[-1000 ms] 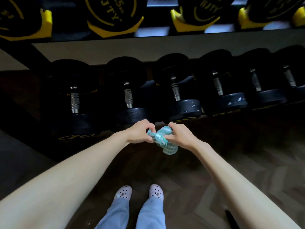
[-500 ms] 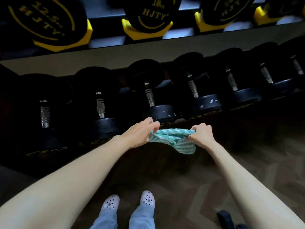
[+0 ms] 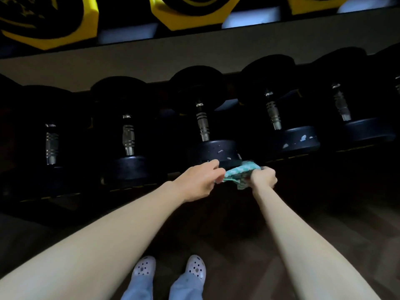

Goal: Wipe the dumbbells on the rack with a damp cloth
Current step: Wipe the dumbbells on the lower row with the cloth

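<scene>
Centrally in the frame, both hands grip a green patterned cloth (image 3: 238, 172) stretched between them: left hand (image 3: 198, 180) pinching one end, right hand (image 3: 263, 177) fisted round the other. It sits just below the middle dumbbell (image 3: 207, 126) on the dark lower rack (image 3: 129, 189).

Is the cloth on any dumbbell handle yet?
No, the cloth is held between the left hand and right hand, below the bare dumbbell handles.
</scene>
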Motion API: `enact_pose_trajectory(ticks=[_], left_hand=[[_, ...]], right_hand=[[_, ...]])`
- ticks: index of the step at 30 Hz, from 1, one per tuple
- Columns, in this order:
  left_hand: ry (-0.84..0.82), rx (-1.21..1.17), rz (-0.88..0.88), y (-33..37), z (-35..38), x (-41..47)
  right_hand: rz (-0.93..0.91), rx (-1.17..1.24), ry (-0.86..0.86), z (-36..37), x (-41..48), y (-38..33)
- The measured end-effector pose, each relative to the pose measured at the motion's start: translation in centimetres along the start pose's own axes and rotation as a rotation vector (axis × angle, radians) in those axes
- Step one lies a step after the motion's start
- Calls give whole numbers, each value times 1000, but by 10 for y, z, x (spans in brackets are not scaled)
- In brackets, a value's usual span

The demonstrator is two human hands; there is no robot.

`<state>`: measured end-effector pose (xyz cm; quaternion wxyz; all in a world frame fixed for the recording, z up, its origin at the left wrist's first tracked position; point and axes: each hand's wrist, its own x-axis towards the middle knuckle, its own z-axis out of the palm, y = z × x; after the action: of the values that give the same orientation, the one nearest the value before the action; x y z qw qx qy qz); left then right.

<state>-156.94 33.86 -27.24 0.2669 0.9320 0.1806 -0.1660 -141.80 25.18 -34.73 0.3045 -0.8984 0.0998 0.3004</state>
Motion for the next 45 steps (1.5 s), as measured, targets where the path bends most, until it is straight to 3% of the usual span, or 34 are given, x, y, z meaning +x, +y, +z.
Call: enact_pose_trajectory(ticks=[2,5,8,12,20,24,29,33,40,43,45], left_hand=[[-14,77,43,3,4,2],[-35,94,120,7,11,5],[-36,95,144,5,14,5],[-36,88,125,-2,11,2],[26,85,92,-31,15,-26],[101,6,37,-43,17,-40],[347,-347,-281,-63,14,-46],[395,-405,-400,-72,5,-54],[381,-443,-418,-76,-7,-76],[403,-427,-465,-79,-7,-89],[416,-425,-495,-79,-5,-99]], right_hand=[[107,324,-51,10,0,-5],[141,618,-316,27,-2,-15],[63,667,-438,32,-2,-24],[-96,667,-424,31,-10,-32],[-430,544,-420,35,-41,-23],[-638,238,-393,43,-57,-17],[-975,-81,-386,47,-78,-16],[-1111,-287,-414,61,-84,-9],[-1074,-390,-553,54,-110,-8],[-589,-139,-764,60,-135,-5],[-254,101,-808,59,-151,-1]])
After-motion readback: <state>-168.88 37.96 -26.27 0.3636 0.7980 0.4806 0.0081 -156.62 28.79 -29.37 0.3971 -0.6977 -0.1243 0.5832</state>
